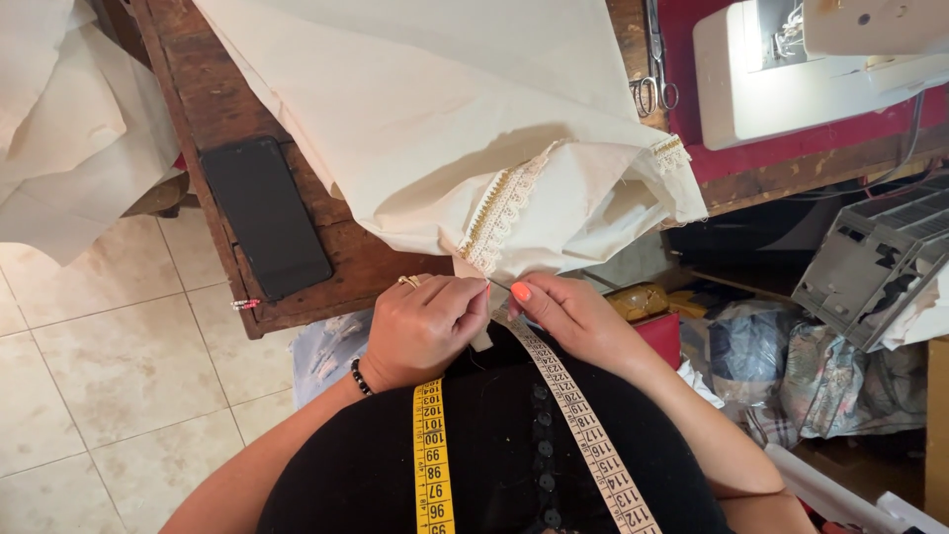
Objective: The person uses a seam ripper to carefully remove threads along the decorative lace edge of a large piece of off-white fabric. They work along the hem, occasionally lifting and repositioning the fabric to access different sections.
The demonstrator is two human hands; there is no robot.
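Note:
A cream fabric (435,109) with a gold and white lace trim (502,210) hangs over the front edge of a wooden table (346,267). My left hand (425,326) and my right hand (568,314) meet just below the trim and pinch the fabric's lower edge between fingertips. A small strip of cloth hangs under my left fingers. My left hand wears a ring and a black bead bracelet. A measuring tape (432,455) drapes around my neck, yellow on the left, white on the right.
A black phone (265,216) lies on the table's left part. Scissors (654,84) lie near a white sewing machine (791,69) on a red cloth. More cream cloth (69,129) hangs at the left. Bags and a grey plastic crate (870,262) crowd the right floor.

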